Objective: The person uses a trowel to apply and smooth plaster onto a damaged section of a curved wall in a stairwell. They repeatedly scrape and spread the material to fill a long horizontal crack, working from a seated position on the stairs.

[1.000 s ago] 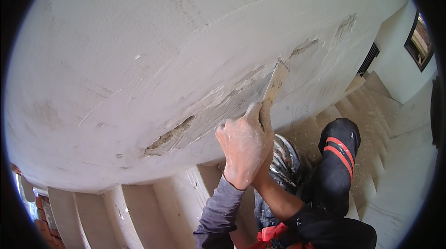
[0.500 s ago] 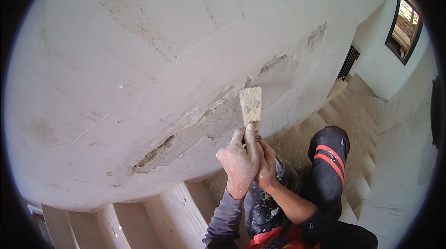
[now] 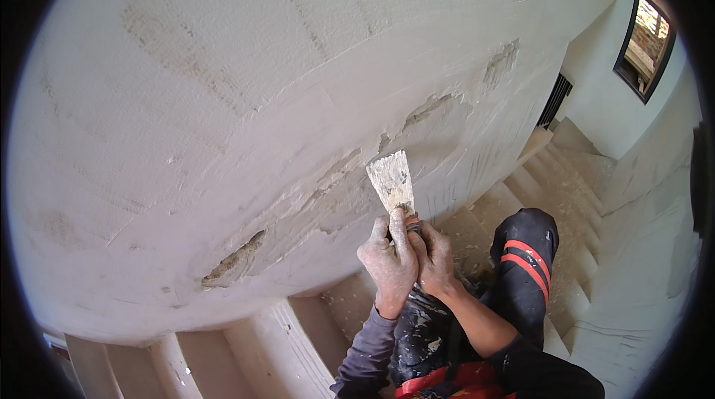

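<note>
Both my hands are closed on a putty knife [image 3: 392,179], its wide blade pointing up and crusted with whitish filler. My left hand [image 3: 389,257], dusted white, has its thumb stretched along the base of the blade. Fingers of my right hand [image 3: 436,259] wrap the handle from the other side, and most of the handle is hidden between the hands. Behind the blade is the pale plastered wall [image 3: 320,116]. A long damaged strip [image 3: 328,187] runs diagonally across it, with a deeper brown gouge [image 3: 234,259] at its lower left end.
Stone-coloured steps [image 3: 253,339] run along the wall's foot at lower left. More stairs [image 3: 555,183] lie beyond my bent knee [image 3: 527,250] at right. A dark-framed window [image 3: 646,42] and a black grille [image 3: 555,101] are at the upper right.
The putty knife and both hands have moved slightly down, and the blade now tilts more to the left. My right hand sits a little further right. The view has shifted slightly.
</note>
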The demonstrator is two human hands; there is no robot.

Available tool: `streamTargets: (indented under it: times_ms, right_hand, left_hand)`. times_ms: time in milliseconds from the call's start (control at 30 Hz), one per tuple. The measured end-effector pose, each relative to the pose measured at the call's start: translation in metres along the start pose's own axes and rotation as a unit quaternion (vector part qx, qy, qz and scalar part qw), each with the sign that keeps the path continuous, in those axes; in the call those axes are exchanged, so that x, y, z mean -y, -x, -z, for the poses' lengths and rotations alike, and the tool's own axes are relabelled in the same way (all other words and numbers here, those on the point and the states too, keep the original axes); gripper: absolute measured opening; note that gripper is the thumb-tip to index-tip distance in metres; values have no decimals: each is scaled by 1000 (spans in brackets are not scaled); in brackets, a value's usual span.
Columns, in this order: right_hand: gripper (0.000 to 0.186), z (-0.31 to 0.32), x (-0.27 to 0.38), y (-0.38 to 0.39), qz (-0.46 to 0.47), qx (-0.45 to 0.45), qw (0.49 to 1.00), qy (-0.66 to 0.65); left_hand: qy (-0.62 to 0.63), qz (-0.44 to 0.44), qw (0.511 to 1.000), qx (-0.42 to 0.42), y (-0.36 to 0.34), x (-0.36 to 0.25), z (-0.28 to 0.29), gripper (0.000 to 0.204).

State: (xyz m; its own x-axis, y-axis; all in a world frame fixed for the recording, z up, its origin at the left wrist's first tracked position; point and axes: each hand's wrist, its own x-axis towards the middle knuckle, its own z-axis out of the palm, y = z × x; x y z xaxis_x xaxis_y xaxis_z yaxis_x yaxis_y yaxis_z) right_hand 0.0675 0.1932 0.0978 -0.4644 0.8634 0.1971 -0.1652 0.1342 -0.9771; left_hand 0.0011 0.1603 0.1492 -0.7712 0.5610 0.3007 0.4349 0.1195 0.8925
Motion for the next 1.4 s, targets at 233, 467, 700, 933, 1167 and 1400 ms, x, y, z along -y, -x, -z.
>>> streamTargets:
  times_ms: [233,467,700,933,1167,1400]
  right_hand:
    - [29,-7,-2,0,13,-7,1000,23]
    - [21,-53,10,8,-84,-4,972,-218]
    - [18,-77,23,11,-102,-32,916,-387]
    - [23,-30,57,-27,41,-38,985,-161]
    - [22,2,10,-1,37,56,997,49]
    - [23,-9,8,-4,18,20,1000,15]
  left_hand:
    - [-12,-16,1000,-12,-7,-6,3,23]
    - [-187,-72,980,-3,-19,-12,34,15]
    - [-267,-131,955,-5,-23,-30,47,12]
    - [-127,-148,981,-1,-44,-73,25,16]
    - [45,48,998,17,2,-4,18,25]
    - [45,32,998,-8,-3,-4,14,28]
